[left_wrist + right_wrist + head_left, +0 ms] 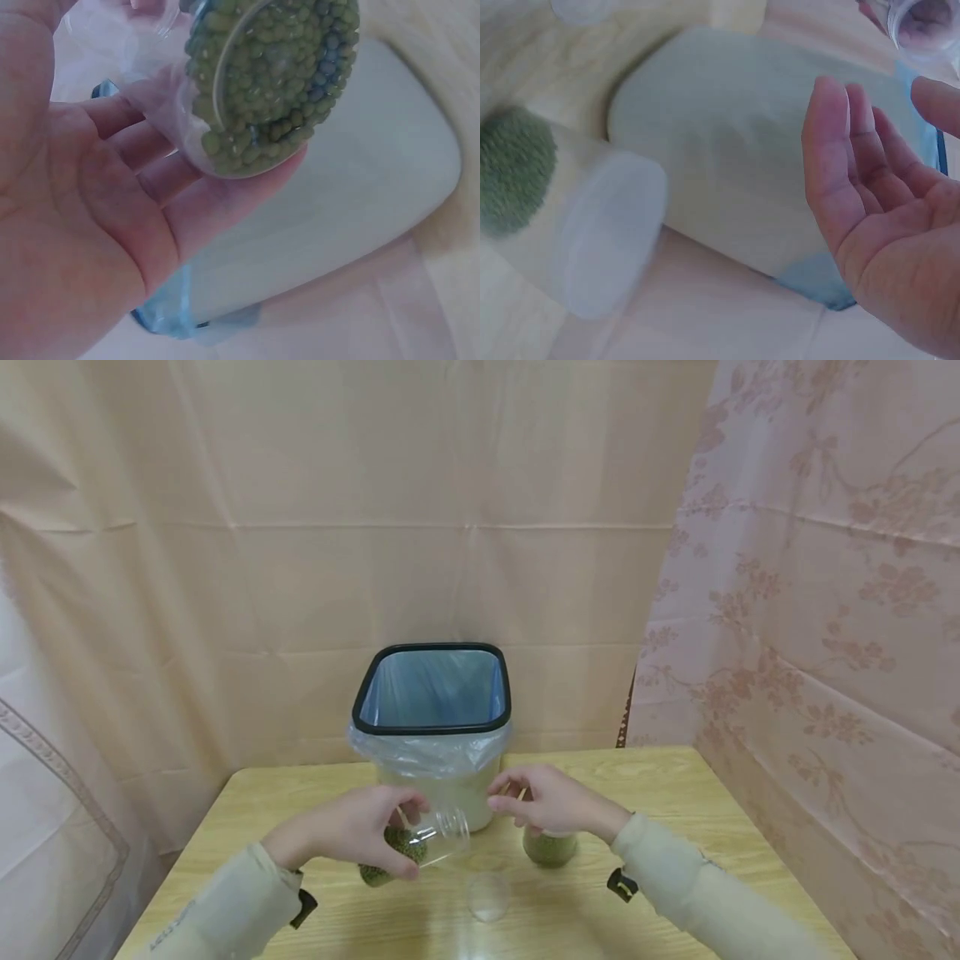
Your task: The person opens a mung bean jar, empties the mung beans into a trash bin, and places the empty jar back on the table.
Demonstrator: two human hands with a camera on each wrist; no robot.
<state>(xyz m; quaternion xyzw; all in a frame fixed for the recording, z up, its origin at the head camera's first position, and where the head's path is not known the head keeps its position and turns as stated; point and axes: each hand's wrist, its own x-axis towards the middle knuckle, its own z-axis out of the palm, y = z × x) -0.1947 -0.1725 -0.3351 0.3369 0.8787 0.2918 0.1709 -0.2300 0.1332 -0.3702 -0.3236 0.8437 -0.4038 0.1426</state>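
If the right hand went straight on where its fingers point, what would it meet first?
Probably the clear jar in the left hand, at its mouth end. The bin appears just behind that line in the head view; depth is unclear, so its wall could come first.

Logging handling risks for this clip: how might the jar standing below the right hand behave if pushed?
The jar is probably bottom-heavy, its green beans sitting low. Its round wall suggests rolling if toppled.

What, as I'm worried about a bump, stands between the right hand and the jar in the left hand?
Nothing visible: the gap between the right hand and that jar is clear; the bin stands behind it.
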